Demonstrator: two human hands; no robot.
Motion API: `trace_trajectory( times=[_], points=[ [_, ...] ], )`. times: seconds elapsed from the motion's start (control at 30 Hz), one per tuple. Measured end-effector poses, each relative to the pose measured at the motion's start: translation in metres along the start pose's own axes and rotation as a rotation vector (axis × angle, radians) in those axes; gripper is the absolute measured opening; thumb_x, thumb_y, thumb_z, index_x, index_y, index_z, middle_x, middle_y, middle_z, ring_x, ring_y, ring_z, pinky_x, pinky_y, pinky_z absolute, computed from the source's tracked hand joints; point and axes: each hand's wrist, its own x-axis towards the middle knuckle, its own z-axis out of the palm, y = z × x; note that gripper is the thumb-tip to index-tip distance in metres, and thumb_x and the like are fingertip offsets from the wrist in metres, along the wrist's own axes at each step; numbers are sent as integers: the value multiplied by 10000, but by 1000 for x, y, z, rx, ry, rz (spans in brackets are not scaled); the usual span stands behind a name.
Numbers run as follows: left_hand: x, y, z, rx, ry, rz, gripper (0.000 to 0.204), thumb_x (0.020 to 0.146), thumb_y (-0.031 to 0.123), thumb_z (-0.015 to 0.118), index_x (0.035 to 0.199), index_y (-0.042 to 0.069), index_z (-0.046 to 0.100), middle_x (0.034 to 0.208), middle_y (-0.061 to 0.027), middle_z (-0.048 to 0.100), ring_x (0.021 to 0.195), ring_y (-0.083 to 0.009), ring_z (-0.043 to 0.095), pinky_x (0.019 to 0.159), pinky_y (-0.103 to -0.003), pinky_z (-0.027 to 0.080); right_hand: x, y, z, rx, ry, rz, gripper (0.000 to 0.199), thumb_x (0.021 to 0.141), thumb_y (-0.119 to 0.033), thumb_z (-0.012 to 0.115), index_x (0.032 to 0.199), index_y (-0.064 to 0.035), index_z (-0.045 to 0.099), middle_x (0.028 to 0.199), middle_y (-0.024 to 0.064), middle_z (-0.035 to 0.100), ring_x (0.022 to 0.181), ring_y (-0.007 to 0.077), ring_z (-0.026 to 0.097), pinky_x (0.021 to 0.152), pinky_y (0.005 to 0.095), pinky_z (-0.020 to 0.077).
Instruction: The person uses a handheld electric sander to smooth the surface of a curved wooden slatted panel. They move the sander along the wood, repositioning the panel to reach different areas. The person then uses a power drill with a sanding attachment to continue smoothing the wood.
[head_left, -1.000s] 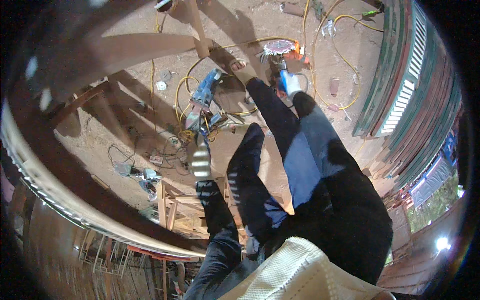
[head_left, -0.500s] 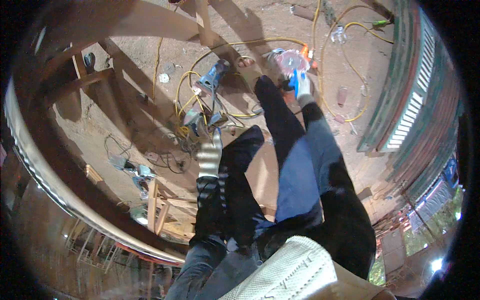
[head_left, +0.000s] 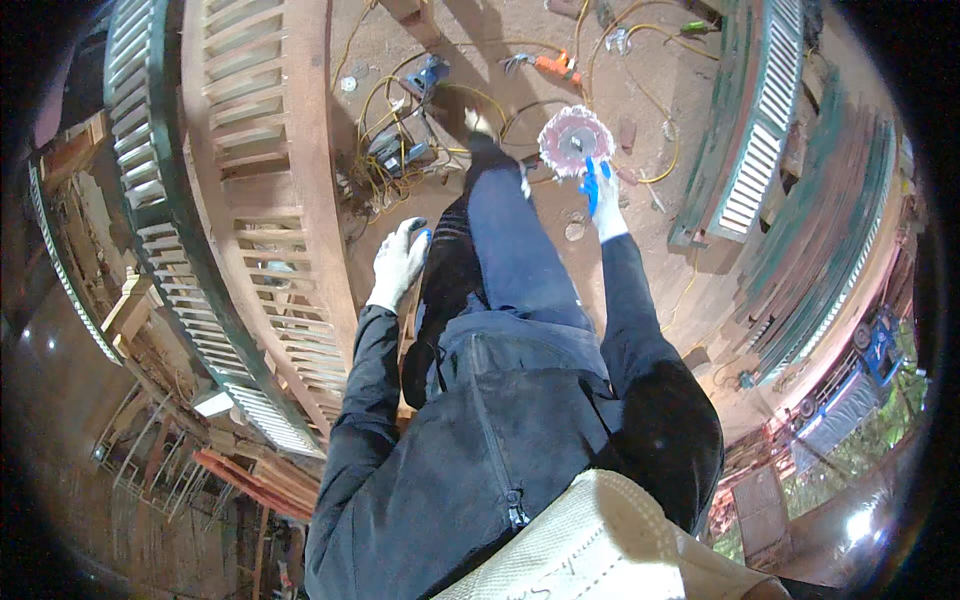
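My right hand (head_left: 602, 195), in a white glove with blue fingers, grips the near rim of a round pinkish disc (head_left: 576, 141). The disc has a frayed whitish edge and a grey metal centre; it looks like an abrasive wheel. My left hand (head_left: 398, 262), gloved the same way, hovers beside my left leg with fingers loosely apart and nothing in them. Just left of it stands a reddish-brown slatted wooden shutter (head_left: 318, 190). Beyond my feet, a blue power tool (head_left: 428, 76) and an orange object (head_left: 557, 68) lie on the ground.
Yellow cords (head_left: 665, 170) loop over the dirt floor, with a tangle (head_left: 395, 165) near my left foot. A green-framed slatted shutter (head_left: 755, 150) and stacked green and reddish frames (head_left: 820, 220) stand at the right. Another green shutter (head_left: 150, 200) stands far left.
My body has straightened up. My left hand has come away from the tools and cords on the ground. My right hand has lifted the disc away from the orange object. The left shutters have come into view.
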Motion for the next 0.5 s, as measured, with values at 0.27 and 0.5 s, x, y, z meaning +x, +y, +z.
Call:
trace_trajectory(
  times=[0.27,0.5],
  points=[
    [15,83,75,-172,-63,419,979,658,482,785,1450,100,354,1467,-186,380,1369,-337,339,1135,-396,282,-199,-125,26,-63,-296,-44,149,903,-225,654,957,-97,601,655,-61,476,503,27,420,455,201,361],
    [-23,160,124,-1023,-62,394,698,818,410,687,1356,56,416,1350,-170,473,1277,-288,435,1078,-378,352,-313,-201,65,-517,-577,-399,171,862,-189,665,800,-45,598,653,15,541,557,88,487,528,269,397]
  ],
)
